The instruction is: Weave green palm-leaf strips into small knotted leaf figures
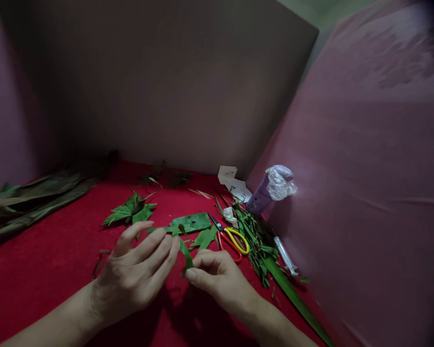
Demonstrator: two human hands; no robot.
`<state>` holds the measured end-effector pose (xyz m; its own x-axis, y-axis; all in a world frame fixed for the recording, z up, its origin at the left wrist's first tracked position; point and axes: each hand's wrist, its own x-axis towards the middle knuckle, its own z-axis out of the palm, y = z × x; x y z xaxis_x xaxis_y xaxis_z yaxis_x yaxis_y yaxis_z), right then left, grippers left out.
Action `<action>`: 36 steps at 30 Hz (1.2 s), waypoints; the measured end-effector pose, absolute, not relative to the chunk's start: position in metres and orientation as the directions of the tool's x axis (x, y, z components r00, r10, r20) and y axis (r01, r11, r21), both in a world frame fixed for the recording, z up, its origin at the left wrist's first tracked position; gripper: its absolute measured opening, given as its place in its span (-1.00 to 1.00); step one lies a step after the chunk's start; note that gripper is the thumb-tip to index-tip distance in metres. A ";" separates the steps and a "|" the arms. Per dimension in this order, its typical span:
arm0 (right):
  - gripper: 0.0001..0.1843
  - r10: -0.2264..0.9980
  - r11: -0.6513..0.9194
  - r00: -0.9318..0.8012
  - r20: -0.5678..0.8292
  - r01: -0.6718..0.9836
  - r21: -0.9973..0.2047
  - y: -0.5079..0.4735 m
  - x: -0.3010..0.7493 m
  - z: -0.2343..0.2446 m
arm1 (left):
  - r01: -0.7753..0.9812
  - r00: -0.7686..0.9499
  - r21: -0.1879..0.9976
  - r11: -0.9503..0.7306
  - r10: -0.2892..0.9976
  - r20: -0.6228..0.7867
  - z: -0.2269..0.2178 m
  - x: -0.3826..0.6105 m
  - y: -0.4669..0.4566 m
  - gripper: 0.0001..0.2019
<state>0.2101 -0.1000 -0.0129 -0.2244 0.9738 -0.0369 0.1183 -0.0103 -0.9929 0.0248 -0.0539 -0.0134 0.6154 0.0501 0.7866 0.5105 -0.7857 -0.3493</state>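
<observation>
Over the red cloth, a narrow green leaf strip [185, 253] runs curved between my two hands. Its lower end is pinched between thumb and forefinger of my right hand [219, 277]. My left hand [139, 262] has its fingers bent together at the strip's upper part, with the forefinger raised; its thumb is hidden behind the hand. Just beyond lie a flat, wider leaf piece [191, 222] and a cut leaf piece [204, 238]. Scissors [231, 237] with one red and one yellow handle rest to the right of these.
A leaf cluster [132, 210] lies left of centre; long dried leaves [54, 190] lie far left. At right are a heap of leaf scraps [255, 236], a long green blade [296, 296], a syringe [285, 256], thin sticks [201, 193], paper cards [237, 188] and a plastic-topped purple container [261, 196].
</observation>
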 end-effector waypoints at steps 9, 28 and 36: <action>-0.81 0.700 0.566 -0.201 0.686 0.741 -0.361 -0.101 0.226 -0.006 | 0.447 0.613 -0.237 -0.863 0.102 0.783 -0.010 0.025 -0.053 -0.80; -0.86 0.811 0.585 -0.286 0.511 0.370 -0.722 -0.094 0.227 -0.008 | 0.354 0.594 -0.063 -0.933 0.173 0.785 -0.009 0.029 -0.057 -0.79; -0.90 0.798 0.600 -0.340 0.497 0.390 -0.698 -0.096 0.231 -0.001 | 0.330 0.598 -0.008 -0.944 0.202 0.775 -0.007 0.030 -0.058 -0.79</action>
